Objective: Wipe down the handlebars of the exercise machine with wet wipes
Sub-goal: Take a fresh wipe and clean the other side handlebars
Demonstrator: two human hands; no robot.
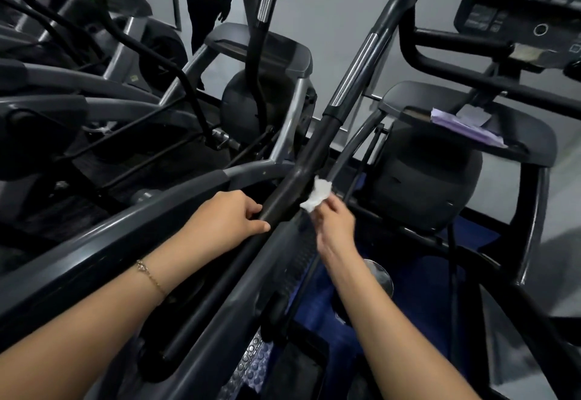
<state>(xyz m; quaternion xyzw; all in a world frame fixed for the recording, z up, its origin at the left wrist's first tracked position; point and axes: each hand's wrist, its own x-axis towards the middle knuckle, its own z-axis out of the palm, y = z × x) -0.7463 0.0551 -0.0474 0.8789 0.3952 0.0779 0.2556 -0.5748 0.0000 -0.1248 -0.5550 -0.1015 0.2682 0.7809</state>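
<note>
Handlebar: a black handlebar [309, 154] is running diagonally from the lower left up to the upper right, and a shiny metal sleeve [355, 69] is sitting higher up on it.
Left hand: the left hand [224, 217] is grasping the lower part of the handlebar from its left side, with fingers curling over the top and the thumb lying underneath.
Right hand: the right hand [333, 223] is staying just at the right side of the handlebar and is pinching a wipe between the fingertips.
Wipe: the white crumpled wipe [317, 193] is standing up from the fingertips, just beside the right edge of the handlebar; I cannot tell if it is really touching the handlebar.
Bracelet: a thin gold bracelet [151, 277] is hanging on the left wrist, below and left of the handlebar.
Purple packet: a flat purple packet [465, 127] is lying on a dark shelf [534, 141], well apart to the right of the handlebar.
Screen panel: a dark screen panel [518, 6] is sitting above this shelf, also right of the handlebar.
Other machine: a second machine [267, 53] is standing to the left of the handlebar.
Floor: blue floor [424, 289] is showing below and right of the handlebar.
</note>
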